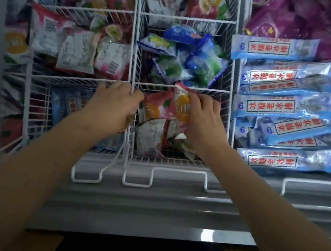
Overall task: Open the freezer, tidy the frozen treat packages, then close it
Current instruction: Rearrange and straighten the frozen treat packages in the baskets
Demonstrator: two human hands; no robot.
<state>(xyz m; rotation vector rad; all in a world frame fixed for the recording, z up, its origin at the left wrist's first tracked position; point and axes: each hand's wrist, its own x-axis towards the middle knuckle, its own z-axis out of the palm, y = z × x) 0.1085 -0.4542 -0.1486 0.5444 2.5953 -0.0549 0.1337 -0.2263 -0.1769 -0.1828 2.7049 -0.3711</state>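
The chest freezer (pixel 148 204) stands open below me, split by white wire baskets (pixel 132 81). Both my hands reach into the near middle compartment. My right hand (pixel 202 118) grips a pink and white treat package with an orange fruit picture (pixel 181 104), held upright at the compartment's far edge. My left hand (pixel 114 104) lies over the wire divider with its fingers curled down on the left side of a pink package (pixel 154 106); what its fingertips hold is hidden. More pink and white packages (pixel 150 136) lie beneath.
Blue and green packets (pixel 191 60) fill the middle compartment beyond. Pink and white packages (pixel 77 49) lie in the left basket. Long blue ice-pop wrappers with red lettering (pixel 281 108) are stacked on the right, purple bags (pixel 284 16) behind them. The grey freezer rim runs along the near side.
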